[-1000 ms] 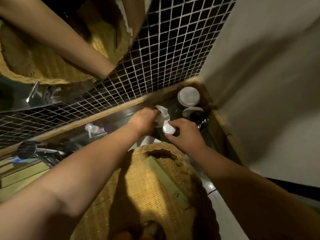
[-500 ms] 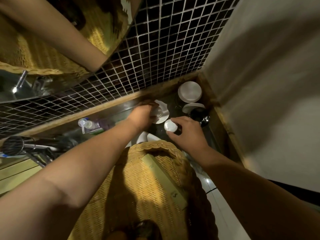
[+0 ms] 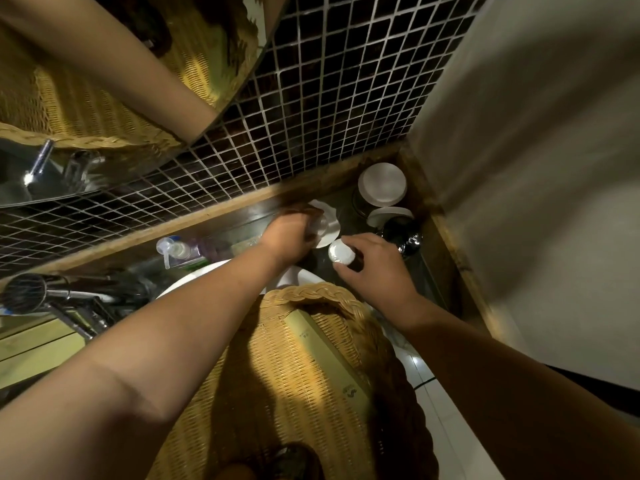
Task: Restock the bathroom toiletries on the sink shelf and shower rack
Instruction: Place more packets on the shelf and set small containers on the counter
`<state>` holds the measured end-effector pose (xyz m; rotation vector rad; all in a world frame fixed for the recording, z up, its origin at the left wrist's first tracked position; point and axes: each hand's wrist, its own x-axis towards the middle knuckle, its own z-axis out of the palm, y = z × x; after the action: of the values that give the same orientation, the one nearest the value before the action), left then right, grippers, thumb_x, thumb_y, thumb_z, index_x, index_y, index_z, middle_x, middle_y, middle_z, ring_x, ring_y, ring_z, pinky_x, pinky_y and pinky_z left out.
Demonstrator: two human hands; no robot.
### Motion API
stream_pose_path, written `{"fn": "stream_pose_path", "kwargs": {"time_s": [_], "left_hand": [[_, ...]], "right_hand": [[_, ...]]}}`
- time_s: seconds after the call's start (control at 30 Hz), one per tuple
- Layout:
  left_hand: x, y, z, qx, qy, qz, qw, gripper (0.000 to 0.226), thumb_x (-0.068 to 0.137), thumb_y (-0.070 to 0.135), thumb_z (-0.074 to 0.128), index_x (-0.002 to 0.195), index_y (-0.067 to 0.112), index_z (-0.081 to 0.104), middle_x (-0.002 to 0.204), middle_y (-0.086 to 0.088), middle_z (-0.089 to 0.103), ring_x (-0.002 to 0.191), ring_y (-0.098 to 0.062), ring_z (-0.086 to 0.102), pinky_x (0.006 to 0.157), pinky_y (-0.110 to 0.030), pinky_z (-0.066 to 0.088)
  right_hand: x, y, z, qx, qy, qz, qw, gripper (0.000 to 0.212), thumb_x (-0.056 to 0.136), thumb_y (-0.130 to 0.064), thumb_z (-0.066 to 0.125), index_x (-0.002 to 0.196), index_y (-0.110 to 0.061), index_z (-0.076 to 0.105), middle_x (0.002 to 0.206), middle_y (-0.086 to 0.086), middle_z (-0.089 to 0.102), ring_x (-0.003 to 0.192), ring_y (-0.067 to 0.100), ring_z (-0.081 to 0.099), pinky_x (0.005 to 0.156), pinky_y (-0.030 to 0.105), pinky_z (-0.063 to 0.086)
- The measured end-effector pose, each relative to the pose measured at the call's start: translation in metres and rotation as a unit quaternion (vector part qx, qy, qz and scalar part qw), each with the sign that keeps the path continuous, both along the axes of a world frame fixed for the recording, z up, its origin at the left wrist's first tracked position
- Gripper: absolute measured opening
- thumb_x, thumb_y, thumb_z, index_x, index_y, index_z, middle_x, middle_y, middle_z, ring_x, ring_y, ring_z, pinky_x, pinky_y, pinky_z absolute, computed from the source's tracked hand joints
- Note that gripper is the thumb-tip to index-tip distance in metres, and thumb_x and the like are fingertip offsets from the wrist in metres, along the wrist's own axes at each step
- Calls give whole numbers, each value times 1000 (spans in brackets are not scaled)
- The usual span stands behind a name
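On the dark sink shelf [image 3: 429, 268] my left hand [image 3: 289, 233] is closed around a small clear item over a white scalloped dish [image 3: 329, 221]; what it holds is mostly hidden by the fingers. My right hand [image 3: 375, 268] grips a small white round-capped container [image 3: 341, 254] beside that dish. A jar with a white lid [image 3: 382, 184] and a second white lid [image 3: 389, 213] stand in the shelf corner, with a dark shiny object [image 3: 403, 233] next to them. A woven basket [image 3: 301, 372] below my arms carries a long olive-green box [image 3: 329, 355].
A pump bottle [image 3: 176, 251] lies to the left on the shelf. A shower head and chrome fittings [image 3: 41, 296] sit at far left. Black mosaic tile [image 3: 311, 116] backs the shelf, a mirror [image 3: 104, 81] hangs above left, and a plain wall [image 3: 536, 168] closes the right side.
My right hand has carried the small white container slightly down and away from the dish. The left hand has stayed on the item at the dish. The view shifted a little.
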<state>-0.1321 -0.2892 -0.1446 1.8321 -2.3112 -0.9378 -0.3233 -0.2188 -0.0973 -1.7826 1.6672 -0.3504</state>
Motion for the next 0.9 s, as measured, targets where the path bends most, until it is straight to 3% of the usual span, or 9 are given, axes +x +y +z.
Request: {"fn": "stream_pose_path", "kwargs": {"time_s": [0.17,0.3,0.53,0.73,0.9], "left_hand": [[11,7,8,-20,2,5,1000,51,89,34,70,135,20,54,128,-5,61,118,-24,57,98,-39,50],[31,24,14,-60,-1,34,998,49,87,37,70,131,19,58,132,-5,57,120,-23,54,96,-38,51],[68,45,10,-73,20,75,994,54,89,43,65,137,19,56,150,3,45,134,-19,46,107,-40,45],[73,53,7,-69,2,95,993,58,92,51,56,143,23,51,153,4,42,138,-17,42,107,-43,46],[71,54,6,-69,-18,104,992,58,93,56,51,144,29,49,152,7,44,138,-16,42,104,-42,48]], "right_hand": [[8,-18,-1,9,10,4,1000,72,87,-32,72,150,-15,40,129,6,59,117,21,55,96,37,51],[24,-38,-4,-17,44,44,998,53,86,-34,72,133,-15,56,116,8,64,106,24,61,87,38,54],[47,-60,-15,-17,125,77,989,38,90,-32,65,124,-14,65,106,14,69,92,32,66,75,37,55],[46,-64,-24,-23,114,84,990,38,86,-24,71,122,-12,68,122,16,64,109,36,61,88,38,52],[41,-68,-31,14,111,87,990,47,89,-31,69,131,-13,62,132,14,60,116,35,57,94,38,49]]}}
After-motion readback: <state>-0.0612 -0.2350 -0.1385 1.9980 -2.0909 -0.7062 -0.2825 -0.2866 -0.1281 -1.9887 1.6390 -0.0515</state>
